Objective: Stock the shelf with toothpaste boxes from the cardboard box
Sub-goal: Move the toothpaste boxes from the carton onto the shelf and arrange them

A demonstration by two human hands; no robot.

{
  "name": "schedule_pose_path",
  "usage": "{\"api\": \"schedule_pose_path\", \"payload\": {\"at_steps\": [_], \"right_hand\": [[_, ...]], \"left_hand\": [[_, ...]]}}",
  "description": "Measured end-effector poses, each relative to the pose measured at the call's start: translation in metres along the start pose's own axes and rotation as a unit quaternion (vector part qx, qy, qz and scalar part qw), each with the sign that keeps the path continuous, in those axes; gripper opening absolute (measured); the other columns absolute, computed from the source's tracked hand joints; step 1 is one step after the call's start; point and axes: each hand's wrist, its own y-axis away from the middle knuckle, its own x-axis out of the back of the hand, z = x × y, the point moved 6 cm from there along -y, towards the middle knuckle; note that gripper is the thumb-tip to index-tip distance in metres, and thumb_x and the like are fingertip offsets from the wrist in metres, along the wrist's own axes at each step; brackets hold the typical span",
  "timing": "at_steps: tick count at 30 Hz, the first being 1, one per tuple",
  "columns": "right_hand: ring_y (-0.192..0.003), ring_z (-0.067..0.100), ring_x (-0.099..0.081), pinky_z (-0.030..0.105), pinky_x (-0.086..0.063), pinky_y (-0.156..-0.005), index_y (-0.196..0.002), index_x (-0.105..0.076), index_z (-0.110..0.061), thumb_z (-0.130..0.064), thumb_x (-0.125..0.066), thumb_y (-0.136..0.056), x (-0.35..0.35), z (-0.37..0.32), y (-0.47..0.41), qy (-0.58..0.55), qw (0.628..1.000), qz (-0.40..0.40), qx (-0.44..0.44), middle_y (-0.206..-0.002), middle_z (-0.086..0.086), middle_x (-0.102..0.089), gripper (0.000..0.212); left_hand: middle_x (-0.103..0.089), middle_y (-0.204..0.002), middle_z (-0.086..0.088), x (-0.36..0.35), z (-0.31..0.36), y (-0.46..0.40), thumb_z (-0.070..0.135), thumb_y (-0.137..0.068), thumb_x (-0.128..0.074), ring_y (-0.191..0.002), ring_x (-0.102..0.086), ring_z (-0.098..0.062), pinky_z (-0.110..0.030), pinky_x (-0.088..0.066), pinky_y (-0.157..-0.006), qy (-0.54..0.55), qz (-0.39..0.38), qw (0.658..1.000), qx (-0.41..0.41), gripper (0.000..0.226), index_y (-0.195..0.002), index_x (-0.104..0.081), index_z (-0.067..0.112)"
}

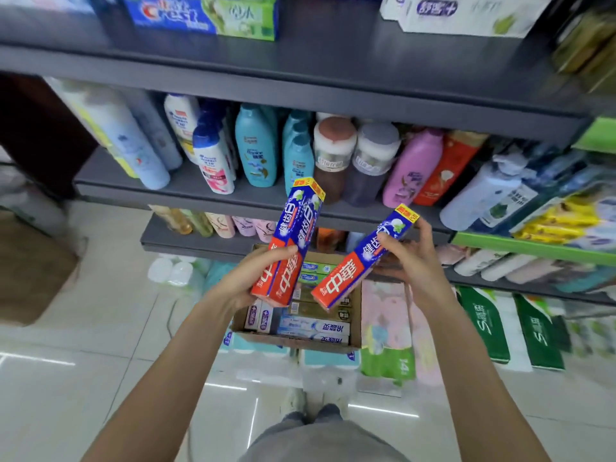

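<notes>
1. The left hand [263, 275] grips two red-and-blue toothpaste boxes [293, 241] side by side near their red ends, thumb across the front. Holding them low on their length leaves the blue ends free, which probably makes it easy to slide them end-first onto a shelf.
2. The right hand [410, 255] holds a single matching toothpaste box [363, 258] around its middle, fingers curled over the far edge. It is tilted, blue end up and to the right.
3. All three boxes are in the air above the cardboard box [356, 315], which stands low in front of the person, apparently on packs of paper goods. More toothpaste cartons [313, 328] lie flat inside it, so the stocking seems far from finished.
4. The top shelf [300, 61] already carries toothpaste, including a Crest carton [203, 15]; it looks like the likely destination. The shelf below holds shampoo bottles [256, 148].
5. The held boxes are long, slim and rectangular, red at one end and blue at the other, with large white characters and a yellow tag at the blue tip. They look rigid and light.
</notes>
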Motion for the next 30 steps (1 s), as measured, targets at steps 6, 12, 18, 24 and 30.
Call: {"api": "schedule_pose_path", "payload": {"at_steps": [6, 12, 18, 24, 30], "right_hand": [[-0.074, 0.017, -0.071, 0.028, -0.057, -0.055, -0.118, -0.035, -0.022, -0.01, -0.068, -0.082, 0.021, -0.014, 0.006, -0.048, 0.998, 0.015, 0.024, -0.112, 0.013, -0.063, 0.05], [-0.087, 0.032, -0.069, 0.041, -0.059, -0.066, -0.122, -0.039, -0.02, -0.008, -0.069, -0.081, 0.025, -0.074, 0.002, -0.068, 0.99, -0.017, 0.121, -0.11, 0.017, -0.064, 0.052], [-0.089, 0.021, -0.068, 0.036, -0.058, -0.068, -0.124, -0.034, -0.019, -0.009, -0.072, -0.079, 0.019, -0.153, -0.001, -0.141, 0.966, -0.01, 0.217, -0.114, 0.013, -0.059, 0.06], [-0.09, 0.004, -0.067, 0.034, -0.059, -0.071, -0.116, -0.027, -0.017, -0.011, -0.072, -0.08, 0.011, -0.215, -0.015, -0.152, 0.94, 0.013, 0.305, -0.108, -0.002, -0.056, 0.058], [-0.086, 0.009, -0.067, 0.028, -0.058, -0.062, -0.108, -0.028, -0.016, -0.02, -0.072, -0.082, -0.012, -0.256, -0.059, -0.021, 0.936, 0.038, 0.35, -0.106, 0.004, -0.056, 0.051]], "left_hand": [[-0.072, -0.09, -0.004, -0.006, 0.023, 0.014, 0.035, -0.048, -0.08, -0.071, -0.069, -0.015, -0.027, -0.056, -0.063, -0.031, 0.034, 0.996, -0.075, 0.066, -0.11, -0.056, 0.025], [-0.073, -0.094, 0.0, -0.015, 0.063, 0.038, 0.043, -0.053, -0.071, -0.075, -0.068, -0.015, -0.026, -0.054, -0.064, -0.069, 0.061, 0.98, -0.178, 0.063, -0.113, -0.054, 0.037], [-0.073, -0.09, 0.003, -0.014, 0.112, 0.067, 0.038, -0.063, -0.068, -0.072, -0.069, -0.011, -0.026, -0.052, -0.063, -0.076, 0.143, 0.952, -0.259, 0.045, -0.106, -0.055, 0.042], [-0.07, -0.097, 0.0, -0.005, 0.157, 0.074, 0.051, -0.055, -0.066, -0.077, -0.068, -0.016, -0.036, -0.055, -0.077, -0.072, 0.195, 0.922, -0.328, 0.051, -0.104, -0.054, 0.042], [-0.068, -0.1, -0.003, -0.002, 0.196, 0.054, 0.042, -0.068, -0.061, -0.079, -0.066, -0.018, -0.036, -0.053, -0.072, -0.092, 0.217, 0.91, -0.342, 0.046, -0.112, -0.051, 0.033]]}}
